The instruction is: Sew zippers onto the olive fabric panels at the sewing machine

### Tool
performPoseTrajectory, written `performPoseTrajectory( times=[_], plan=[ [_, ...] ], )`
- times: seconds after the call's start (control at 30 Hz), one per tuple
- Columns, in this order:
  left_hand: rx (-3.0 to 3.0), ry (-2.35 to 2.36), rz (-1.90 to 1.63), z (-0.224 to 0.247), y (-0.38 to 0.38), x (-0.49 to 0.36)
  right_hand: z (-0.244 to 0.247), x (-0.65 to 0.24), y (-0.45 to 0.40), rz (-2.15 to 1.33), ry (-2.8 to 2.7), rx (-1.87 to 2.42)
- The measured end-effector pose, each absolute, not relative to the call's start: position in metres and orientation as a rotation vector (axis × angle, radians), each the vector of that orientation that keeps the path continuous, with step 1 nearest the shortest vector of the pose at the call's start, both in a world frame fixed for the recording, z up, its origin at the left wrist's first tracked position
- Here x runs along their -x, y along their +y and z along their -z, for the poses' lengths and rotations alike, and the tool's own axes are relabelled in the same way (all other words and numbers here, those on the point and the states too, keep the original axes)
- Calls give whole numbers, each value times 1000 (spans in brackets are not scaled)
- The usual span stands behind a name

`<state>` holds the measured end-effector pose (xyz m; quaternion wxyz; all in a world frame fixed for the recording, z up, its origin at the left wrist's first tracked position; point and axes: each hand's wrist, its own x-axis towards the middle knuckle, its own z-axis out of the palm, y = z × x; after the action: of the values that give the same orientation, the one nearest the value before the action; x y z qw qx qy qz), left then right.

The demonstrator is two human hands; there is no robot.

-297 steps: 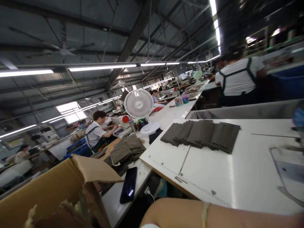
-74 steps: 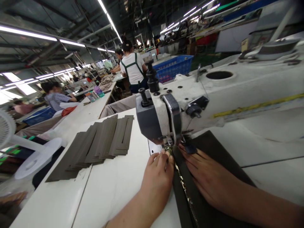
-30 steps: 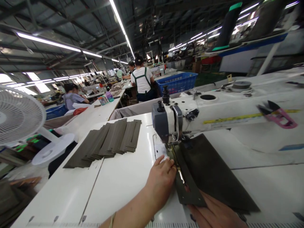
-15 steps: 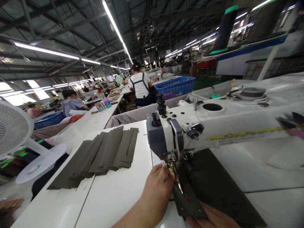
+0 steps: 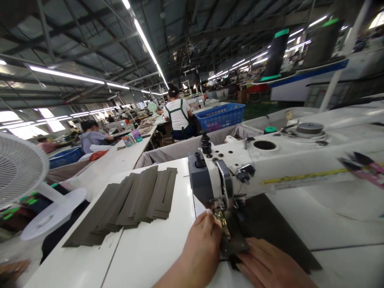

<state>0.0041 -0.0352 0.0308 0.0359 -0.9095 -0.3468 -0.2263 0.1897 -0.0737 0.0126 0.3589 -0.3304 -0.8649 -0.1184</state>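
One white tabletop [image 5: 150,252] | dark panel [image 5: 279,232] atop | blue basket [image 5: 220,117] beyond | tubes [image 5: 146,41] lit

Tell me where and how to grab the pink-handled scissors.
Best gripped, I'd judge, by the pink handles, coming from the right with the right hand: the dark blades point left, toward the machine head, and the handles run off the picture's right edge.

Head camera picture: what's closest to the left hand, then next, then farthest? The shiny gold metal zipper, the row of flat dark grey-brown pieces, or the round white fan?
1. Shiny gold metal zipper: just right of the left hand.
2. Row of flat dark grey-brown pieces: to its left.
3. Round white fan: beyond the pieces, far left.
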Motion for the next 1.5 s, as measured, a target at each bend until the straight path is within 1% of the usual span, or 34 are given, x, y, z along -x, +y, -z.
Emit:
performPoseTrajectory(
  times=[0.07, 0.1, 0.23, 0.33, 0.53, 0.67, 0.87, 1.2, 1.37, 1.5],
  plan=[
    [2844, -1176, 708, -33, -41, -3, -19, -188, -65, 353, -2208, 970],
    [2861, -1228, 719, -33, -43, -3, -23, -185, -59, 318, -2206, 1018],
    [2881, -1310, 714, -31, -48, -2, -47, -176, -38, -155, -2394, 1055],
    [2861, -1294, 709, -30, -49, -2, -53, -176, -28, -273, -2437, 1069],
    [2847, -1165, 737, -32, -55, -4, -29, -185, -11, -267, -2334, 1199],
    [2859, -1085, 689, -33, -58, -4, -19, -190, -5, -286, -2263, 1254],
    [2872, -1037, 645, -32, -55, -4, -22, -194, -8, -195, -2294, 1291],
    [2930, -990, 493, -38, -52, -8, -22, -189, -8, 168, -2436, 1503],
    [2935, -980, 499, -39, -53, -8, -23, -179, -1, 205, -2418, 1583],
    [2938, -1018, 569, -39, -53, -8, -26, -182, -8, 190, -2365, 1544]
  ],
)
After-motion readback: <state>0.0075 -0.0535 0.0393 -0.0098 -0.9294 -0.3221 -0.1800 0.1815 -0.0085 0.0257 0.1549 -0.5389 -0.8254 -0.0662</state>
